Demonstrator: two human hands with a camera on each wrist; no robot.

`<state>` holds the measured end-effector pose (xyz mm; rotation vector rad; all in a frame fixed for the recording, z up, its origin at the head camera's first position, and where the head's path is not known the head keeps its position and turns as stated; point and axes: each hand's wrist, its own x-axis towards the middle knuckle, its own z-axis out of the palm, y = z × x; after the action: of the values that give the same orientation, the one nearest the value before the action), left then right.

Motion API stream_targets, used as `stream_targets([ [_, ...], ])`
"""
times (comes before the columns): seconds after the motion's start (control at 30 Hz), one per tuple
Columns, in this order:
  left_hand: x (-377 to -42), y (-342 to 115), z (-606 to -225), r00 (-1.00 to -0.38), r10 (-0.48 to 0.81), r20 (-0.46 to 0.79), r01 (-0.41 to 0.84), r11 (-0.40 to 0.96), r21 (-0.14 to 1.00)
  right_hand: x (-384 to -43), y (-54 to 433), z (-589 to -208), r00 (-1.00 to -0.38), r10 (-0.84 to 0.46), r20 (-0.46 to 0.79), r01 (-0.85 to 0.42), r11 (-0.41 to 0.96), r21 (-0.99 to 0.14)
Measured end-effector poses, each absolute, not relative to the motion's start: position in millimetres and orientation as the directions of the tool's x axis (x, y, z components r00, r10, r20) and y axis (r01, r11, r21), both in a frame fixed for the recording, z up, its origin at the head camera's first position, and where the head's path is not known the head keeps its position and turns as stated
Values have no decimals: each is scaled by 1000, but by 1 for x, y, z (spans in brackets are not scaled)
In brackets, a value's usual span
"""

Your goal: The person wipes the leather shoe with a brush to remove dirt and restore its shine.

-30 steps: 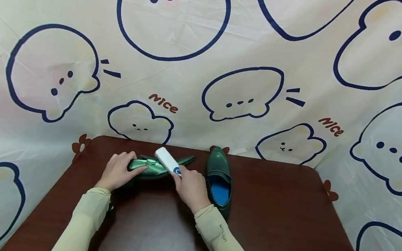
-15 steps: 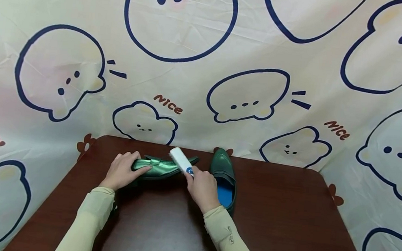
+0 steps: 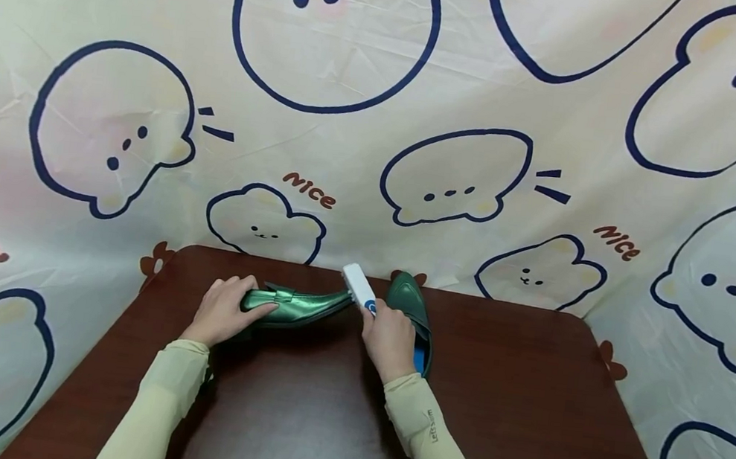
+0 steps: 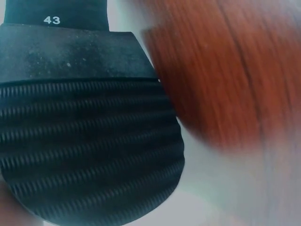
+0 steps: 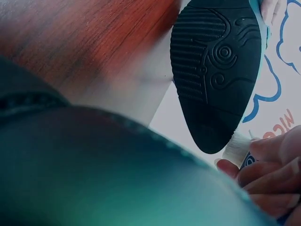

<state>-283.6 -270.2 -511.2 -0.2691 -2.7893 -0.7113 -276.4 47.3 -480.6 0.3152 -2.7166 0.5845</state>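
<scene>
My left hand (image 3: 221,309) grips a shiny green loafer (image 3: 302,308) on its side, thumb along the upper and toe pointing right. In the left wrist view its black ridged heel (image 4: 89,146) fills much of the frame, with the number 43 above it. My right hand (image 3: 390,340) holds a white brush (image 3: 357,282) with a blue mark on it. The bristles (image 5: 236,147) are right at the loafer's toe, beside the patterned sole (image 5: 216,70) in the right wrist view.
A second green loafer (image 3: 409,297) with a blue insole stands just right of my right hand, partly hidden by it. The dark brown table (image 3: 512,394) ends close behind both shoes, against a cartoon-printed cloth (image 3: 350,145).
My right hand has moved the brush rightward along the loafer, from its middle to its toe. The left hand keeps its grip on the shoe, and the head view has shifted slightly.
</scene>
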Motion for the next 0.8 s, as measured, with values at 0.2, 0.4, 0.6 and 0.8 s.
stream_targets([
  [0.2, -281, -270, -510, -944, 108, 312, 247, 859, 448, -272, 44, -478, -922, -145, 359, -281, 889, -361],
  [0.4, -278, -271, -513, -901, 105, 421, 306, 841, 446, -262, 28, -476, -923, -227, 310, -346, 843, -413],
  [0.6, -279, -269, -513, -879, 125, 460, 336, 847, 411, -253, 11, -487, -906, -316, 281, -408, 830, -380],
  [0.8, -284, -266, -512, -908, 131, 398, 315, 840, 441, -255, 15, -494, -903, -276, 329, -387, 854, -347],
])
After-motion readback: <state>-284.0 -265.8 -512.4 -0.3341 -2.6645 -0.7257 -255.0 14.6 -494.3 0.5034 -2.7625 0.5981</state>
